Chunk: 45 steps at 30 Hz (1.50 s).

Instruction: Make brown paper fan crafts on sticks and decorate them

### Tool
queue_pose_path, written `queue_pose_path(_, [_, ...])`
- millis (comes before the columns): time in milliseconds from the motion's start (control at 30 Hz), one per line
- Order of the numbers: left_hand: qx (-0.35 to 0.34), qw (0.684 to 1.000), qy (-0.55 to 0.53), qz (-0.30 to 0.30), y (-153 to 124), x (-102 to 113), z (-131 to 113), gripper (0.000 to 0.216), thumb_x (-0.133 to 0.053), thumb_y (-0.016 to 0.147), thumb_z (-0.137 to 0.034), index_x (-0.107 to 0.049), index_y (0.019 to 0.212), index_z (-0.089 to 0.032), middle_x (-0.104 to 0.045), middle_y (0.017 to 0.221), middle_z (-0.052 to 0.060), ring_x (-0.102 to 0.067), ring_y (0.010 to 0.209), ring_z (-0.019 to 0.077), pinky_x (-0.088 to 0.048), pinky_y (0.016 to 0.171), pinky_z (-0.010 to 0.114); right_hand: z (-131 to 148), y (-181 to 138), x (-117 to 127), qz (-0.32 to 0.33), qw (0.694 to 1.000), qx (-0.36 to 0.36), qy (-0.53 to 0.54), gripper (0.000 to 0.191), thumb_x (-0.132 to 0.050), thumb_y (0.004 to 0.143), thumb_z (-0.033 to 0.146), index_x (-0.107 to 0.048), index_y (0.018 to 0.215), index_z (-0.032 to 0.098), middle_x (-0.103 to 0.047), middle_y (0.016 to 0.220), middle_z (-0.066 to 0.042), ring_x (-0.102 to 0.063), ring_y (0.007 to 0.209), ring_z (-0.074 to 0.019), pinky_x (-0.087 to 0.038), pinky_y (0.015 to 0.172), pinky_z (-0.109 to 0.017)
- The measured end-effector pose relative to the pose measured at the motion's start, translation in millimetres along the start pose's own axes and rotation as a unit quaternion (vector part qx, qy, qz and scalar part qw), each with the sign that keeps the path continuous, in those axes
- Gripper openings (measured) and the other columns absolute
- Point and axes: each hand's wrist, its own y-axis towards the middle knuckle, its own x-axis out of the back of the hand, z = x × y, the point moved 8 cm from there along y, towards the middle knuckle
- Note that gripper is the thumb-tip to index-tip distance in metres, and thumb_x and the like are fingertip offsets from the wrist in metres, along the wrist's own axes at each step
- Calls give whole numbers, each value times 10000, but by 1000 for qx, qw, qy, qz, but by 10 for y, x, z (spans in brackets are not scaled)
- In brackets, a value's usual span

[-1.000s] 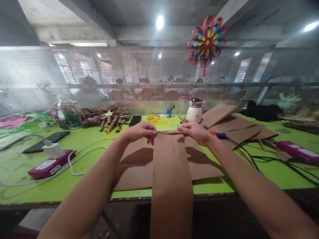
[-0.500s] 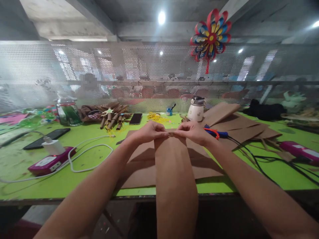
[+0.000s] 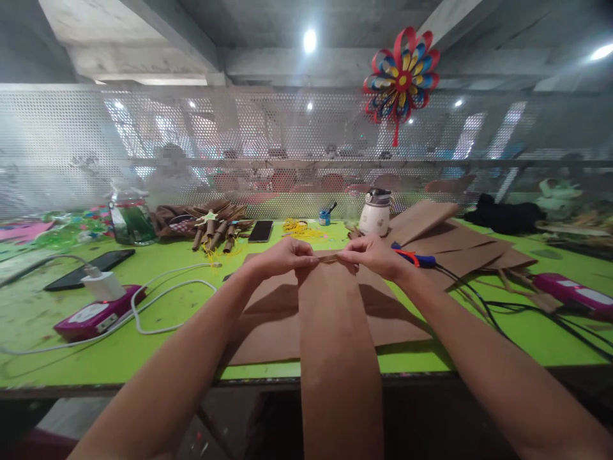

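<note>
A long strip of brown kraft paper (image 3: 338,345) runs from my fingers down over the table's front edge. Its far end is turned over in a narrow fold. My left hand (image 3: 290,257) pinches the left corner of that end between thumb and fingers. At the right corner, my right hand (image 3: 366,254) grips the fold in the same way. Beneath the strip lies a wider brown paper sheet (image 3: 268,335), partly covered by it. Just beyond my right wrist rests a blue-handled tool (image 3: 424,260) with an orange-red part and a black cable.
Brown paper sheets (image 3: 460,243) are stacked at the right, near a white flask (image 3: 375,214). On the left are a purple power strip (image 3: 98,314), a white cable (image 3: 175,284) and a dark tablet (image 3: 90,268). Rolled paper tubes (image 3: 218,233) and a phone (image 3: 261,231) lie farther back.
My hands have moved slightly apart along the folded end, exposing more of the fold between them. The strip stays in both hands, and the view has tilted slightly.
</note>
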Motion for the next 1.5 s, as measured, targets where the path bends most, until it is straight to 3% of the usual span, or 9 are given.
queue_pose_path(133, [13, 999, -42, 17, -37, 12, -35, 288, -553, 794, -395, -589, 708, -124, -544, 566, -6, -497, 542, 96, -381, 560, 233, -36, 13, 80, -35, 995, -9, 93, 343, -579, 783, 422, -615, 606, 130, -547, 534, -11, -474, 507, -93, -377, 501, -247])
queue_pose_path(233, [1, 997, -80, 5, -64, 48, -116, 221, -571, 790, -342, -611, 818, -126, -559, 668, -8, -495, 621, 89, -387, 610, 225, -11, 8, 105, -53, 976, -12, 210, 290, -567, 795, 424, -657, 822, 150, -598, 646, -20, -525, 565, -103, -437, 558, -257])
queue_pose_path(367, [-27, 985, -162, 42, -67, -76, -165, 198, -586, 788, -292, -598, 910, -137, -548, 719, -3, -506, 672, 98, -412, 655, 245, 143, -36, -119, 42, 971, -15, 233, 473, -705, 688, 311, -579, 1137, 235, -654, 902, -43, -593, 773, -143, -484, 707, -292])
queue_pose_path(467, [-35, 968, -239, 71, -43, -226, -156, 169, -600, 783, -263, -587, 893, -137, -547, 756, 11, -521, 696, 106, -433, 687, 271, 244, -81, -246, 84, 974, -3, 209, 410, -708, 679, 314, -627, 1070, 221, -650, 940, -50, -591, 830, -161, -484, 757, -313])
queue_pose_path(667, [-33, 951, -284, 115, -35, -406, -239, 196, -606, 786, -260, -591, 939, -140, -607, 901, 64, -570, 823, 139, -451, 791, 332, 332, -67, -201, 57, 981, 55, 179, 172, -688, 705, 309, -673, 822, 183, -609, 801, -24, -569, 740, -136, -461, 717, -291])
queue_pose_path(900, [10, 961, -277, -22, 52, -84, 67, 274, -606, 781, -356, -627, 938, -132, -639, 898, 73, -582, 788, 135, -445, 789, 321, 106, 0, -44, -38, 954, -22, 296, 219, -687, 700, 343, -602, 826, 186, -605, 783, 0, -554, 700, -107, -449, 697, -265])
queue_pose_path(1067, [54, 950, -298, -72, 64, 10, 222, 421, -516, 800, -497, -640, 894, -106, -640, 862, 98, -579, 752, 148, -445, 722, 302, -85, -22, -191, 10, 969, -118, 216, 262, -715, 641, 326, -623, 798, 137, -608, 700, -2, -519, 603, -95, -399, 582, -234])
queue_pose_path(1267, [46, 996, -80, -2, 64, -182, 88, 351, -611, 728, -433, -663, 870, -116, -631, 740, 35, -537, 680, 124, -392, 622, 237, -113, -5, -407, 88, 992, -75, 40, 188, -659, 676, 297, -652, 725, 115, -575, 636, 15, -467, 573, -82, -335, 546, -221])
queue_pose_path(1500, [34, 998, 16, -46, 86, -95, 84, 205, -634, 685, -315, -641, 703, -110, -560, 585, -13, -464, 546, 84, -342, 533, 215, -213, 15, -245, -20, 990, -111, 84, 235, -714, 605, 318, -631, 706, 123, -567, 579, 27, -462, 527, -83, -333, 518, -225])
